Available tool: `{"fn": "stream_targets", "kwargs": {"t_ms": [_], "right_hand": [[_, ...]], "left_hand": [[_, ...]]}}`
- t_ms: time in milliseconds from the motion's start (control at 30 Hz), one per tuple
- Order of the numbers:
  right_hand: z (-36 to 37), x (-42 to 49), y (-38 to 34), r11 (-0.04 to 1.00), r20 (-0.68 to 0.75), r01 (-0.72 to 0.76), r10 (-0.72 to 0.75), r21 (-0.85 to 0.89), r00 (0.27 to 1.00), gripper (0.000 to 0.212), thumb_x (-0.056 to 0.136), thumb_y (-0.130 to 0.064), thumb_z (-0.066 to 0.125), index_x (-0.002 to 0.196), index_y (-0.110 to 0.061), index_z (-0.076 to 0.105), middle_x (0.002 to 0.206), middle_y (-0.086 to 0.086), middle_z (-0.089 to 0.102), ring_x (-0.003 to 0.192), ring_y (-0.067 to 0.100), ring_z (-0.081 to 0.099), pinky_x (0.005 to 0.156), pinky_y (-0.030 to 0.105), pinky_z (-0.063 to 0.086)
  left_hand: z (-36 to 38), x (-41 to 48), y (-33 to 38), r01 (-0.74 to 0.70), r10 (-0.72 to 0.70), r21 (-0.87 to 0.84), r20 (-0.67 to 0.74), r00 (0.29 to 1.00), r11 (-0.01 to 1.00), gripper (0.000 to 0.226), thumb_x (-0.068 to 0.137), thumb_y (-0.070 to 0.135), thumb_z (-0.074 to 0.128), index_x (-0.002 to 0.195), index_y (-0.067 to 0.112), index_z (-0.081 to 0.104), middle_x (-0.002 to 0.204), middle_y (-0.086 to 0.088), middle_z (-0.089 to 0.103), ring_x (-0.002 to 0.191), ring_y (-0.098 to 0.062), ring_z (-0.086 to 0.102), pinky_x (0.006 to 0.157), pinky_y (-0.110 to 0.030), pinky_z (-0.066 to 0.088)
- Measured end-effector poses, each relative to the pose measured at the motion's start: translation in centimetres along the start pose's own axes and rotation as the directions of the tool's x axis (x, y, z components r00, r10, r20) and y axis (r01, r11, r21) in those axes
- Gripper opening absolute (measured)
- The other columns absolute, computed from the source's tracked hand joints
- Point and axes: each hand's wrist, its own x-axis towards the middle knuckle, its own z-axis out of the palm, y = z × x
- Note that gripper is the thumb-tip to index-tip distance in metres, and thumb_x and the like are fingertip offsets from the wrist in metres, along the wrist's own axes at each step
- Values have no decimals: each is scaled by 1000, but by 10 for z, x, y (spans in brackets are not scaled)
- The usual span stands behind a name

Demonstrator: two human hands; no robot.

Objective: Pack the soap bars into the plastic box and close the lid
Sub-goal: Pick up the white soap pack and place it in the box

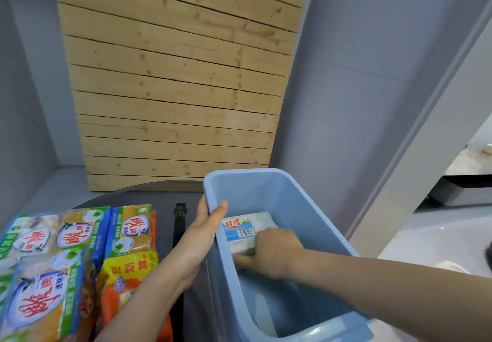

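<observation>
Right hand (274, 253) is reaching down inside the blue plastic box (306, 200), fingers closed on a white wrapped soap bar (246, 231) lying on the box floor. Left hand (198, 237) is gripping the box's left wall, thumb hooked over the rim. More soap packs (72, 259) are lying just left of the box, on the dark table (165, 195)

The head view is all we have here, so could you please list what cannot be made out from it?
- Soap pack in the blue box: the white pack is partly covered by the right hand; its grip is unclear.
- Box lid: not in view.
- Soap packs on the table: cut off by the left and bottom edges, so no count.
- Left hand: the box wall hides most fingers.
- Pack lettering: mostly blurred.
</observation>
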Motion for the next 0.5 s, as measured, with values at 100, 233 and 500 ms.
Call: {"fn": "stream_targets", "kwargs": {"t_ms": [100,233,500], "right_hand": [[-10,7,4,836,-225,332,-459,-436,860,57,82,-57,55,114,-9,53,112,12,60,96,31,59,67,35,38],[7,41,29,695,-124,536,-658,-479,743,86,78,-40,68,146,-14,21,150,15,36,135,32,41,104,41,41],[24,58,29,767,18,489,-530,-416,848,76,96,-11,41,150,-19,-12,160,4,-15,148,24,-7,119,41,11]], "left_hand": [[-1,1,-2,7,-7,19,-12,1000,1000,37,94,42,45,129,47,38,116,6,66,107,-17,64,100,-42,47],[-2,4,-4,10,-9,36,-27,1000,999,41,92,44,45,132,48,37,122,6,63,112,-18,60,104,-45,44],[-1,6,-3,15,-13,59,-43,999,998,26,95,37,44,118,49,43,115,8,64,107,-14,62,98,-38,48]]}}
